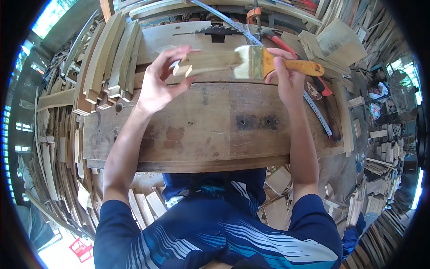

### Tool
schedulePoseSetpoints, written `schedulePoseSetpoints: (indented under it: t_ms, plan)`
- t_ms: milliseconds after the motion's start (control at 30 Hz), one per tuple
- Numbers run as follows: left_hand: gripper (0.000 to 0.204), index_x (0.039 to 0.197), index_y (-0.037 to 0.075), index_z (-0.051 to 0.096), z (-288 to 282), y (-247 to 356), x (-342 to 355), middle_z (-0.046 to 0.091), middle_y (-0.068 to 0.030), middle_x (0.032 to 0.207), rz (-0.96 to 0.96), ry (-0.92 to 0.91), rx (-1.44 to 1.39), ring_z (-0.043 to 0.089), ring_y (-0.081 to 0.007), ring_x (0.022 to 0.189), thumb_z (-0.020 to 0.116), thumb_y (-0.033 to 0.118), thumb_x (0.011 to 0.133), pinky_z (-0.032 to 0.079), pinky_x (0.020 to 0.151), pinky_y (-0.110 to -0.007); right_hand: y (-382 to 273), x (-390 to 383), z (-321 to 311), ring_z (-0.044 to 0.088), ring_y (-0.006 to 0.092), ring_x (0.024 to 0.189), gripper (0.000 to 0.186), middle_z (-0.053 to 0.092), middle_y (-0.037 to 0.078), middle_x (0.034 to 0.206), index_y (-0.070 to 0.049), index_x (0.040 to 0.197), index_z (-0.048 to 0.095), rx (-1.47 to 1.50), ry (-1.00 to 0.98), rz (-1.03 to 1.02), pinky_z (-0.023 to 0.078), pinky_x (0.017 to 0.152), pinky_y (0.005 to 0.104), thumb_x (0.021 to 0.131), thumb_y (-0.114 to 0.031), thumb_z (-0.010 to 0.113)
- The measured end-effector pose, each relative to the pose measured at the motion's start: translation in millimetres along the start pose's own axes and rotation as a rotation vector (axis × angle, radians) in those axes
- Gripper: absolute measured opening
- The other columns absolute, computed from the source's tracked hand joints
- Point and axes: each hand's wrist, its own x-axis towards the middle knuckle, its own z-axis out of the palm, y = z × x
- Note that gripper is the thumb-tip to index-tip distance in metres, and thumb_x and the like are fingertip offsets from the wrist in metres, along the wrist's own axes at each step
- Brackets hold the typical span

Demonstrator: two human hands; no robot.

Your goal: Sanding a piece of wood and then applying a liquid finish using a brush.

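Observation:
My left hand (157, 85) grips a short wooden block (208, 59) near its left end, thumb below and fingers above. That end is cut with a notch, and the block is held up over the workbench (192, 112). In my right hand (289, 80) is a wide paintbrush (309, 68) with a yellow handle, my fingers closed round it. Its pale bristles (245, 62) point left and overlap the block's right end; whether they press on it I cannot tell.
Long wooden strips (105, 58) are stacked at the bench's left. A toothed saw blade (215, 30) lies at the back, near an orange clamp (253, 15) and a red-handled tool (280, 41). A measuring tape (318, 115) lies at the right. Wood offcuts (277, 179) crowd the floor.

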Motion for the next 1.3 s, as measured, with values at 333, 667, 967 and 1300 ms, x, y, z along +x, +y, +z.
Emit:
schedulePoseSetpoints:
  t_ms: [333,667,967,1300]
  plan:
    - [0.068,0.143,0.007,0.064,5,10,-4,0.072,-0.0128,0.137,0.093,-0.037,0.314,0.070,-0.0272,0.127,0.085,-0.003,0.080,0.056,0.110,-0.040,-33,-22,32,0.065,0.0117,0.078,0.033,0.069,0.014,0.123,-0.001,0.138,0.062,0.135,-0.351,-0.013,0.054,0.064,0.0244,0.106,-0.009,0.060]
    - [0.065,0.141,0.005,0.066,-4,5,-5,0.075,-0.0122,0.130,0.166,-0.018,0.528,0.076,-0.0253,0.113,0.083,0.002,0.079,0.062,0.095,-0.034,-51,-18,61,0.063,0.0083,0.074,0.026,0.069,0.012,0.136,0.004,0.127,0.070,0.122,-0.250,-0.067,0.053,0.062,0.0214,0.105,-0.006,0.060]
    - [0.058,0.134,0.004,0.071,-7,-1,-14,0.078,-0.0120,0.122,0.124,0.006,0.541,0.079,-0.0194,0.094,0.083,0.002,0.077,0.062,0.081,-0.031,-64,-13,69,0.068,0.0074,0.081,0.033,0.072,0.009,0.122,0.004,0.137,0.063,0.159,-0.261,0.079,0.050,0.060,0.0207,0.106,-0.006,0.060]
    - [0.055,0.135,0.008,0.072,-2,5,3,0.076,-0.0051,0.132,0.127,-0.011,0.447,0.078,-0.0168,0.095,0.089,0.013,0.083,0.061,0.071,-0.028,-82,-7,57,0.068,0.0279,0.118,0.019,0.070,0.016,0.122,0.000,0.110,0.072,-0.027,-0.582,-0.250,0.054,0.099,0.0389,0.106,-0.005,0.054]
